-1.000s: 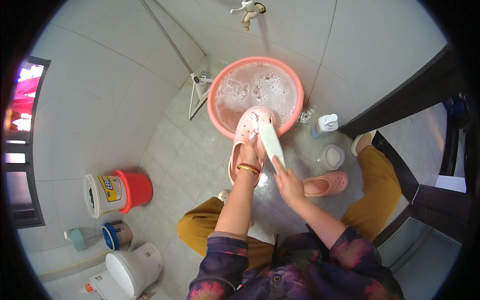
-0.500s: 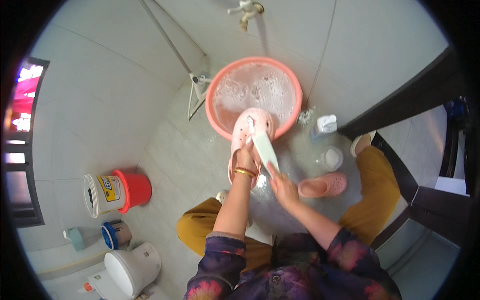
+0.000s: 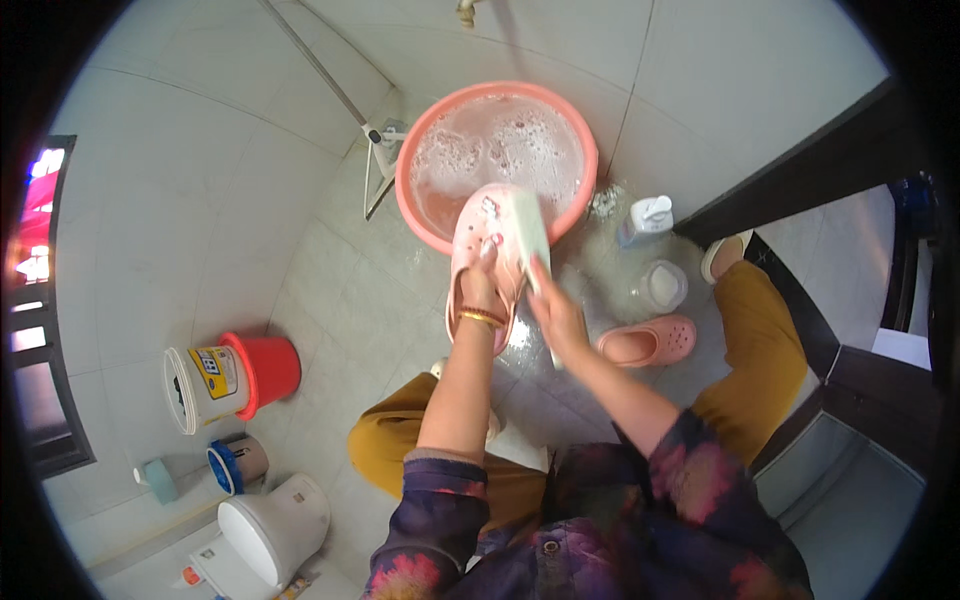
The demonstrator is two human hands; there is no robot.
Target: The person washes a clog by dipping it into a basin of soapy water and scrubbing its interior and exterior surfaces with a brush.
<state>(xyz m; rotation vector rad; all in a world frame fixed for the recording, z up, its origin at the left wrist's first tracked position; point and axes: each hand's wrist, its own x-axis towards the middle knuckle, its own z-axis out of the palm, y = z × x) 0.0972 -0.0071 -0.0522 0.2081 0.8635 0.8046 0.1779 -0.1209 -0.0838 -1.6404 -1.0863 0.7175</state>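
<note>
A pink clog (image 3: 466, 228) with small charms on its top is tilted over the near rim of a pink basin (image 3: 404, 190) of sudsy water. My left hand (image 3: 482, 284) reaches into the clog's opening and grips its upper, some fingers hidden inside. In my right hand (image 3: 560, 322) is a long, pale green scrubbing brush (image 3: 530, 230), laid along the right side of the clog's toe. The brush's bristles are hidden. A second pink clog (image 3: 668, 340) rests on the floor to the right of my right hand.
Right of the basin stand a white pump bottle (image 3: 648, 220) and a clear round tub (image 3: 662, 287). A metal rack (image 3: 375, 150) leans by the wall. At left are a red bucket (image 3: 270, 372), a white bucket (image 3: 200, 385) and a toilet (image 3: 270, 530). A tap (image 3: 466, 14) sticks out above.
The brush has slid from the middle of the clog's top to its right side, farther toward the toe. My left hand keeps its grip. The view has shifted slightly.
</note>
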